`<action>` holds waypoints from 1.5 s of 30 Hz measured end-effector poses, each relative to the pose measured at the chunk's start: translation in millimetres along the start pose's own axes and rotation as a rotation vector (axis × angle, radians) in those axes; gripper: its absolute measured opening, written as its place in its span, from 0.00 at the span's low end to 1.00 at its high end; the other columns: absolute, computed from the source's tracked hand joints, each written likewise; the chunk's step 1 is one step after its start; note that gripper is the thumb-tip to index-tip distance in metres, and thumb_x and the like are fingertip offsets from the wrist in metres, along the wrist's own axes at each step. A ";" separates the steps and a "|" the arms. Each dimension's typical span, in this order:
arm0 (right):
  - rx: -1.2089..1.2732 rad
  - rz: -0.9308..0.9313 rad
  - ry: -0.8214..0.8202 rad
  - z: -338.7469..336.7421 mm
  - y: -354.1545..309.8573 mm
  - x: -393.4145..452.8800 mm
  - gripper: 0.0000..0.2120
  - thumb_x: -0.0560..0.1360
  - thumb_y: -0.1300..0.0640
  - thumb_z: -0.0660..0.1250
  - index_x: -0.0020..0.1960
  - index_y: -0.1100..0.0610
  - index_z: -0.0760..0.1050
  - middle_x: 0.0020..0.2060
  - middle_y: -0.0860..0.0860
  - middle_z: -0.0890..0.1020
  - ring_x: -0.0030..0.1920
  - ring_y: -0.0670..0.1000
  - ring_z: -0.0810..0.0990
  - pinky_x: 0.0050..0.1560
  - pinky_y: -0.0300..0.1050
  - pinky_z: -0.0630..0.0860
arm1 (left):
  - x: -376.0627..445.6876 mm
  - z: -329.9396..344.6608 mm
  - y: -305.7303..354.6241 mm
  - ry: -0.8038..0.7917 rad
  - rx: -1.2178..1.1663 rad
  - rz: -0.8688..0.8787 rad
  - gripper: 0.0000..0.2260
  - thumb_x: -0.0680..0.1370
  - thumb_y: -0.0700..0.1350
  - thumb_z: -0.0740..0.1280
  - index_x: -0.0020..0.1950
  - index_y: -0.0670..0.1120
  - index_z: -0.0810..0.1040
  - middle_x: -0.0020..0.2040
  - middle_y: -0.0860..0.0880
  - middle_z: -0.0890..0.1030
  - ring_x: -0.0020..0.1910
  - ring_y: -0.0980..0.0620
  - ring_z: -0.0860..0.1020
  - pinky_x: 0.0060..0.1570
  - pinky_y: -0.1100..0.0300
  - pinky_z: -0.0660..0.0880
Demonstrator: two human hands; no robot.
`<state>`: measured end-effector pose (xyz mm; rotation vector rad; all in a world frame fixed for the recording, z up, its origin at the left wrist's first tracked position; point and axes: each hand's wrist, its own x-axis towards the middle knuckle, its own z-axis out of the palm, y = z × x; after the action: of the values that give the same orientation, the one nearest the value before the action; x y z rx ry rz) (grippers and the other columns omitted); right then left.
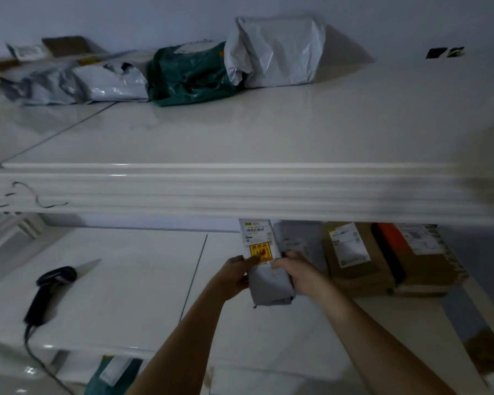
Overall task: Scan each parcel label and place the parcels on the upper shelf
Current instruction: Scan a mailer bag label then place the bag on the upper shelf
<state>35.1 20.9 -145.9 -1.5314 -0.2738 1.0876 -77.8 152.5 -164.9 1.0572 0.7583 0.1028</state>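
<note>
- While you stand facing the shelving, your left hand (236,273) and right hand (295,270) both grip one grey parcel (270,283), fingers curled round its two long edges, thumbs on its face.
- You hold the parcel upright just below the front lip of the upper shelf (240,189), above the lower shelf (120,295), and its top end sits close under that lip.
- Its white label (255,230) with a barcode faces you, and a yellow and red sticker (259,252) sits just beneath, partly under your left thumb.
- A black handheld scanner (50,292) lies on the lower shelf well to the left of your hands, its cable trailing off the front edge.
- To the right of your hands, on the lower shelf, rest a brown cardboard box (354,260) with a white label and a second box (422,258) with an orange patch, the two touching.
- On the upper shelf, against the back wall, a row of parcels lies: a tall white bag (277,49), a green bag (188,75) touching it, then grey bags (109,81) further left.
- More cardboard (66,45) shows behind them, blurred.
</note>
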 end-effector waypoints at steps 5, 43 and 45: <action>0.113 -0.007 -0.111 58.6 11.9 -3.5 0.14 0.76 0.63 0.71 0.62 0.64 0.79 0.51 0.61 0.86 0.50 0.59 0.86 0.50 0.50 0.82 | -44.7 -52.2 4.4 0.005 0.069 0.045 0.18 0.75 0.44 0.72 0.64 0.43 0.77 0.58 0.42 0.83 0.58 0.41 0.80 0.59 0.47 0.77; -0.135 0.007 -0.007 508.5 50.9 99.5 0.13 0.73 0.65 0.75 0.57 0.62 0.80 0.47 0.56 0.85 0.40 0.51 0.85 0.33 0.40 0.79 | -126.3 -522.3 53.1 0.737 0.388 0.031 0.08 0.75 0.46 0.67 0.50 0.43 0.79 0.46 0.43 0.81 0.49 0.41 0.79 0.49 0.53 0.78; -0.128 0.022 0.024 515.1 46.2 114.0 0.14 0.72 0.66 0.75 0.58 0.63 0.80 0.47 0.57 0.85 0.40 0.52 0.85 0.34 0.41 0.79 | -111.0 -552.1 51.8 0.831 0.440 -0.058 0.16 0.74 0.48 0.68 0.60 0.44 0.74 0.56 0.41 0.79 0.56 0.40 0.78 0.56 0.50 0.77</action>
<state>-306.5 424.0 -182.4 -1.6634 -0.3161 1.0856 -482.2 545.0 -213.1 1.4191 1.6125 0.3500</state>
